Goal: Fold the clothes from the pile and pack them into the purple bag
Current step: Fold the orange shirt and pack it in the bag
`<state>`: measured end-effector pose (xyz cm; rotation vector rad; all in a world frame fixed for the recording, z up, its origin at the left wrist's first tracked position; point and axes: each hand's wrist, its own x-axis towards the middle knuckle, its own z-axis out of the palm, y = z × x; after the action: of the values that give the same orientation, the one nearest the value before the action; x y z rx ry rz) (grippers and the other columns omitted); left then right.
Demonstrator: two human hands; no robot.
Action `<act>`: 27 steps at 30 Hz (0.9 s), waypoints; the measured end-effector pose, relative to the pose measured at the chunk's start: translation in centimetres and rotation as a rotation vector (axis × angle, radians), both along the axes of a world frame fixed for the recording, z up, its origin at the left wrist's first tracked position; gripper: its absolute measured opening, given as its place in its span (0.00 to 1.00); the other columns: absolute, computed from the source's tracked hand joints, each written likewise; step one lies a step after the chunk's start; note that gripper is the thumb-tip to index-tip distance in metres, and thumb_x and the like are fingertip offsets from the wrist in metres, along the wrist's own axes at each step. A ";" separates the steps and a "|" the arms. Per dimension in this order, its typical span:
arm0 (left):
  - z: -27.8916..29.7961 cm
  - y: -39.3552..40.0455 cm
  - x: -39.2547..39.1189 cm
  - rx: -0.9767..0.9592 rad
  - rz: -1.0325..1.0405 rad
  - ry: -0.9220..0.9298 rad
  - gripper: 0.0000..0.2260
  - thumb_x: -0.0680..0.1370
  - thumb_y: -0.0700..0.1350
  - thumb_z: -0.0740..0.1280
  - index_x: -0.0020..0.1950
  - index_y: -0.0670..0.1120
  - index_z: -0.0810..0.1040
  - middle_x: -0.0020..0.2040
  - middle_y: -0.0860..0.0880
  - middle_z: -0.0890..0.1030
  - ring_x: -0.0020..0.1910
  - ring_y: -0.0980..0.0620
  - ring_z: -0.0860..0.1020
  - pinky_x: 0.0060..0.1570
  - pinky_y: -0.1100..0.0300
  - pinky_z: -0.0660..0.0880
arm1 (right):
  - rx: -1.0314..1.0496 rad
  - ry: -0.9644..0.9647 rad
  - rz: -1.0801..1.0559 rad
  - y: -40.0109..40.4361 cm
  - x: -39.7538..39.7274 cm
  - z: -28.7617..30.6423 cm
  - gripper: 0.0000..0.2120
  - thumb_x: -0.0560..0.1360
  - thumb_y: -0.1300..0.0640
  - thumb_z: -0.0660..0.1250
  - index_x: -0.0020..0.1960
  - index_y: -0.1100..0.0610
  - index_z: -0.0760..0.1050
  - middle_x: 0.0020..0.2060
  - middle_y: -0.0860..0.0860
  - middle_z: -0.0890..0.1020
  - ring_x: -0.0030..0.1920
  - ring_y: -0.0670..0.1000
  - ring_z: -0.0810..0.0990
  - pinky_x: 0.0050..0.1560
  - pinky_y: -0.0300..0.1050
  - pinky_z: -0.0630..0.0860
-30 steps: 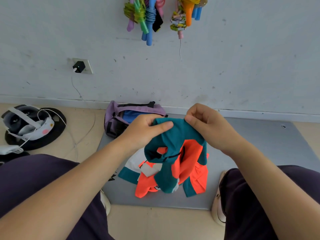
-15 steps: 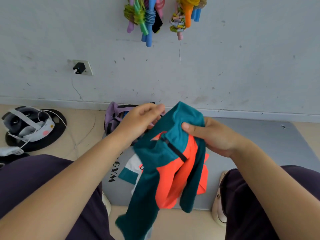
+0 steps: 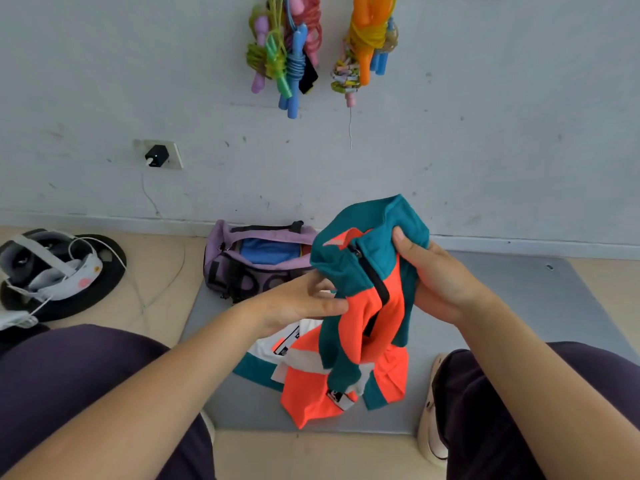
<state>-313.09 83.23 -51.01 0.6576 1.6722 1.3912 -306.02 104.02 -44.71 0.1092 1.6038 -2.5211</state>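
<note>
A teal and orange jacket [image 3: 363, 268] with a black zip hangs in the air over the grey mat [image 3: 502, 306]. My right hand [image 3: 436, 282] grips its teal collar from the right side. My left hand [image 3: 304, 303] pinches the orange front edge lower down on the left. The jacket's lower part drapes onto a white, orange and teal garment [image 3: 311, 379] lying on the mat. The purple bag [image 3: 242, 265] stands unzipped behind them by the wall, with blue cloth [image 3: 270, 251] inside.
A headset with white cables [image 3: 48, 268] rests on a black disc at the left. A charger [image 3: 156, 155] sits in the wall socket. Coloured skipping ropes [image 3: 287, 60] hang on the wall. My knees flank the mat, and a pale shoe [image 3: 429, 410] shows at the right.
My left hand dropped from the collar to the orange front edge. My right hand lifted the collar higher and rightward. The long teal part that hung low has gathered up.
</note>
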 end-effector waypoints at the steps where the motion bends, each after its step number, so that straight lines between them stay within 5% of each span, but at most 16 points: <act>1: 0.0 0.0 0.0 0.041 0.021 -0.022 0.25 0.71 0.54 0.74 0.67 0.63 0.72 0.67 0.55 0.77 0.68 0.56 0.74 0.65 0.58 0.72 | -0.011 0.013 -0.007 0.1 0.0 0.0 0.18 0.78 0.52 0.61 0.61 0.60 0.78 0.60 0.59 0.81 0.61 0.57 0.80 0.59 0.50 0.78; 5: 0.1 -0.3 -0.6 0.131 0.124 -0.049 0.15 0.75 0.47 0.72 0.62 0.54 0.80 0.63 0.51 0.81 0.63 0.54 0.78 0.58 0.63 0.76 | 0.001 0.081 -0.131 0.9 -0.3 0.2 0.17 0.80 0.52 0.59 0.63 0.60 0.76 0.61 0.58 0.81 0.63 0.56 0.79 0.62 0.50 0.77; 10: 0.4 -1.7 -2.1 0.106 0.209 -0.142 0.17 0.70 0.53 0.76 0.58 0.50 0.84 0.58 0.46 0.84 0.57 0.49 0.82 0.52 0.60 0.78 | 0.108 0.062 -0.279 2.3 -0.5 0.0 0.17 0.77 0.50 0.64 0.61 0.58 0.78 0.59 0.55 0.82 0.61 0.53 0.80 0.61 0.48 0.77; 17: 1.5 -2.4 -3.1 0.264 0.530 0.023 0.06 0.71 0.50 0.73 0.46 0.50 0.86 0.46 0.50 0.86 0.46 0.55 0.83 0.45 0.67 0.77 | 0.446 0.012 -0.287 3.3 -0.1 -0.8 0.12 0.79 0.51 0.66 0.57 0.57 0.81 0.53 0.53 0.85 0.56 0.53 0.83 0.58 0.49 0.78; 21: 2.2 -2.8 -3.1 0.185 0.619 0.149 0.02 0.73 0.49 0.74 0.43 0.52 0.85 0.42 0.51 0.85 0.43 0.55 0.82 0.47 0.64 0.76 | 0.649 -0.017 -0.285 3.6 0.0 -0.8 0.10 0.75 0.52 0.71 0.50 0.58 0.83 0.47 0.54 0.86 0.51 0.56 0.85 0.58 0.55 0.79; 27: 4.1 -4.5 -3.3 0.063 0.670 0.474 0.02 0.76 0.46 0.73 0.46 0.49 0.85 0.41 0.52 0.86 0.40 0.57 0.83 0.44 0.64 0.77 | 0.830 -0.035 -0.278 3.8 0.5 0.2 0.26 0.69 0.38 0.71 0.47 0.63 0.81 0.43 0.57 0.86 0.44 0.55 0.85 0.53 0.56 0.80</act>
<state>-316.42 78.70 -46.94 0.5015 2.3767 1.8527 -305.57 107.85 -44.48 0.4865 2.6485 -1.8055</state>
